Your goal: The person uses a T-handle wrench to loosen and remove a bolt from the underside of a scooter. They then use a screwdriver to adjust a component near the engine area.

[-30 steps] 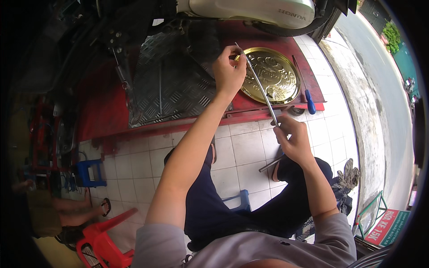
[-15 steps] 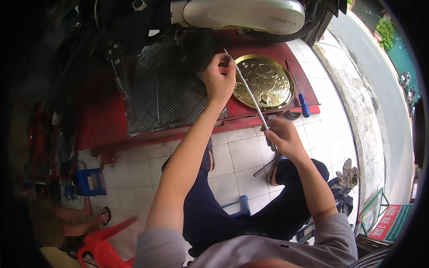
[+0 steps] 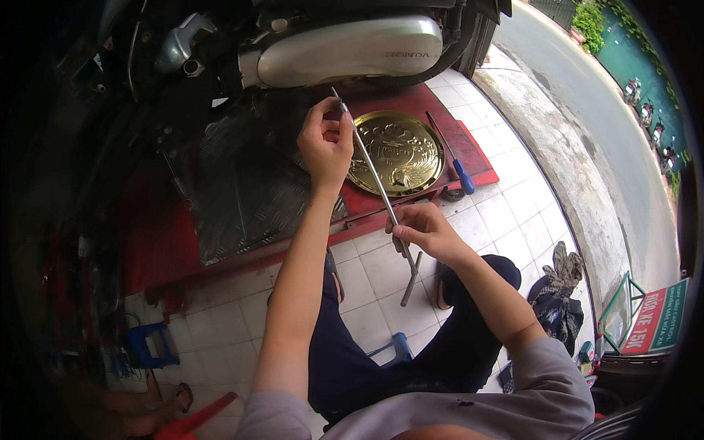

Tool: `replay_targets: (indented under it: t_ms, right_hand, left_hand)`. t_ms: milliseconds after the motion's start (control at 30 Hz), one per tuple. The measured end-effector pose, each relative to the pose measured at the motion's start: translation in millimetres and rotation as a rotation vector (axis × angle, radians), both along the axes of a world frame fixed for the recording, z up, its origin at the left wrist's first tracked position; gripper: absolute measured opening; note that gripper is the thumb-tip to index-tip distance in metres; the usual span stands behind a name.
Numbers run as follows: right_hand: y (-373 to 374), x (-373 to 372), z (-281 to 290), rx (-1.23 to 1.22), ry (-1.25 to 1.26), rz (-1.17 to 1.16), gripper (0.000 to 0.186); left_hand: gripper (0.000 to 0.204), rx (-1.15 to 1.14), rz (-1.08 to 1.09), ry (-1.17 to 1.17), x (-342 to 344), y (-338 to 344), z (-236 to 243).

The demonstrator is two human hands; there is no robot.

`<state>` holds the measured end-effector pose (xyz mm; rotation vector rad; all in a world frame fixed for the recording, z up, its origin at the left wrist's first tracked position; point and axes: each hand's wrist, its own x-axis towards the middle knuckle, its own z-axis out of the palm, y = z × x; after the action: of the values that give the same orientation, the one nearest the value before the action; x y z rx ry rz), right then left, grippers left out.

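Observation:
My left hand (image 3: 325,147) has its fingers closed on the upper end of a long, thin steel T-handle wrench (image 3: 378,182), which slants down to the right. Lower on its shaft, my right hand (image 3: 418,233) grips it; the crossbar hangs below that hand. Behind the shaft a round, embossed gold tray (image 3: 407,143) lies on the red lift platform (image 3: 477,170), with a blue-handled screwdriver (image 3: 462,177) at its right.
A scooter (image 3: 337,55) stands over a dark tread plate (image 3: 227,242). A blue stool (image 3: 152,345), another person's legs (image 3: 165,407) and a red chair (image 3: 209,418) are at left. Black bags (image 3: 556,308), a signboard (image 3: 645,315) and a road with parked motorbikes (image 3: 645,114) are right.
The view has turned toward the right, showing more street and scooter. Both hands and the wrench appear further left and lower in the picture, still held the same way.

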<state>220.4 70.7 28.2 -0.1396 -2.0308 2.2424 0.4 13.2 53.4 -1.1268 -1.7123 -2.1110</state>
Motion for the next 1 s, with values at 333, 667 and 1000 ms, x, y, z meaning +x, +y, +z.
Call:
replay_targets:
  t_ms: [333,667,1000]
  right_hand:
    - [23.1,-28.7,110.3,0.275,-0.135,0.121,0.015]
    - [25.5,-39.3,116.0,0.104,-0.030,0.094,0.018]
    - [26.4,-30.8,96.9,0.074,-0.060,0.081,0.018]
  left_hand:
    - [0.023,0.246,-0.060,-0.207,-18.1,13.0,37.2]
    - [0.024,0.338,-0.042,-0.178,-23.6,1.8,70.3]
    - [0.014,0.241,0.030,-0.056,-22.9,-12.3,63.0]
